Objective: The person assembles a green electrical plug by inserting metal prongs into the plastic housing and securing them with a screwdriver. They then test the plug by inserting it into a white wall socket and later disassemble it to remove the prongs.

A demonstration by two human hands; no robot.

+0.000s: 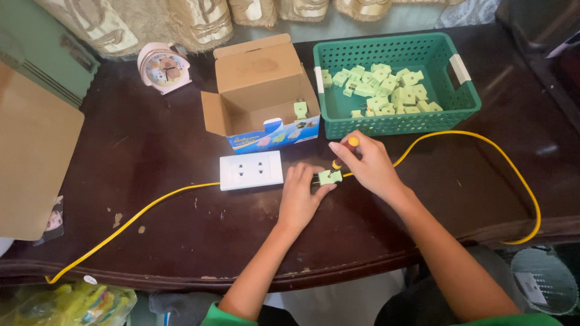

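As fingers [320, 190] hide plug [330, 177] prongs.

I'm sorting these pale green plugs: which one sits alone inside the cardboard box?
The single pale green plug by the right wall of the open cardboard box. The others lie heaped in the green basket, and one is in the left hand.

Dark wooden table [151, 157] before patterned curtains [181, 18].

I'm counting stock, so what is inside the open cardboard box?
One pale green plug shows inside the cardboard box, against its right wall. The box's front wall hides the part of the floor nearest the camera, so more could lie there.
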